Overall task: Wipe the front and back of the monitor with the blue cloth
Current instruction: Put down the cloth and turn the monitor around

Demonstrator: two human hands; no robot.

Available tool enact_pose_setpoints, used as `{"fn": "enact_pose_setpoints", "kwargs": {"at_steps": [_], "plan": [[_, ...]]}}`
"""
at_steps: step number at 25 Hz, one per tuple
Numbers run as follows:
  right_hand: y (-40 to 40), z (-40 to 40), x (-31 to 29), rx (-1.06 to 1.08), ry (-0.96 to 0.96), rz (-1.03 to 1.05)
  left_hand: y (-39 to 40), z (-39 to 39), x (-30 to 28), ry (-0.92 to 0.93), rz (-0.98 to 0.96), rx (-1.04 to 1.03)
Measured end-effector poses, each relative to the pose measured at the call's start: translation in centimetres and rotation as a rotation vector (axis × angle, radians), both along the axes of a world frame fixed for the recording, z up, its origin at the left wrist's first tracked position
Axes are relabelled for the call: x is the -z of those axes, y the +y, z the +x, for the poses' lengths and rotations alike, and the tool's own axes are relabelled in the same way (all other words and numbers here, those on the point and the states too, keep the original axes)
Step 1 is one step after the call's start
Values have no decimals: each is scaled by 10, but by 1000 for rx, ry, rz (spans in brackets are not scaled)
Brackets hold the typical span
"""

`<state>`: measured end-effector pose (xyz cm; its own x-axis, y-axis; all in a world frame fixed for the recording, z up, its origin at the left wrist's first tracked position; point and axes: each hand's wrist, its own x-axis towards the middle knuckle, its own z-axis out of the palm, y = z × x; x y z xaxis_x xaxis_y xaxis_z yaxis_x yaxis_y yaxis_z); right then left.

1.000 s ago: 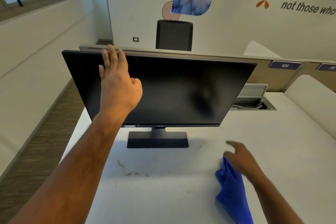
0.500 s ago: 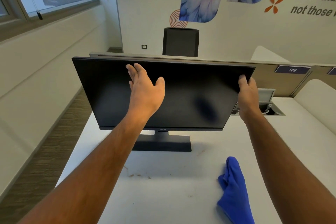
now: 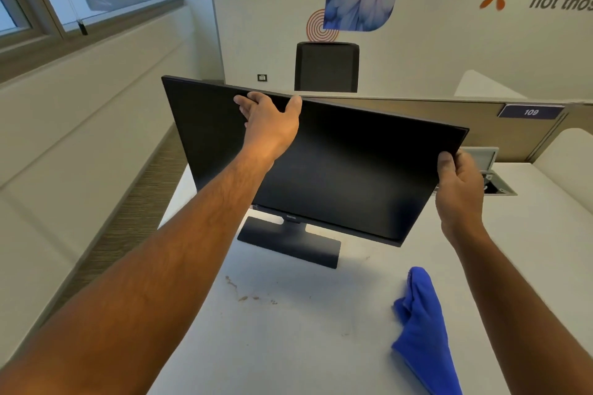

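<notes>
While both hands grip it, the monitor (image 3: pixel 337 170) stands on the desk (image 3: pixel 314 330) with its dark front toward the camera, its right side lower in the picture than its left.

Desk: white top, a few brown crumbs or stains near the middle; a cable hatch (image 3: pixel 494 183) is set in at the far right, behind the right hand.

Monitor: black, screen off, on a flat dark base (image 3: pixel 288 242) that rests on the desk. Whether the base sits flat or is partly lifted cannot be told.

Chair (image 3: pixel 326 67): dark, beyond the divider, well apart from the work.

Left hand (image 3: pixel 272 125): fingers hooked over the monitor's top edge, thumb spread along the same edge, palm against the screen. Clamped on the monitor.

Right hand (image 3: pixel 460 183): wrapped around the monitor's right edge, thumb on the front, fingers behind and hidden. Clamped on the monitor.

Cloth (image 3: pixel 423 330): blue, bunched, lying on the desk near the front right, apart from both hands and from the monitor; nobody holds it.

Step in hand, as judged: turning or repositioning the monitor so its back can be reached; no wiping is under way. Whether the front is already wiped cannot be told.

Next move calls for: swinging the screen round steadily, setting the base down flat, freeing one hand for the cloth, the other bracing the monitor.
</notes>
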<state>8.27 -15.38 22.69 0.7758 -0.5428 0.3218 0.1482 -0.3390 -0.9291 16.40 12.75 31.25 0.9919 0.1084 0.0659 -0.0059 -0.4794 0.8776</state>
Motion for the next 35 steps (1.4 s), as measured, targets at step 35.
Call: {"fn": "enact_pose_setpoints", "kwargs": {"at_steps": [35], "plan": [[147, 130, -96, -621, -35, -753, 46, -92, -37, 209, 136, 562]]}}
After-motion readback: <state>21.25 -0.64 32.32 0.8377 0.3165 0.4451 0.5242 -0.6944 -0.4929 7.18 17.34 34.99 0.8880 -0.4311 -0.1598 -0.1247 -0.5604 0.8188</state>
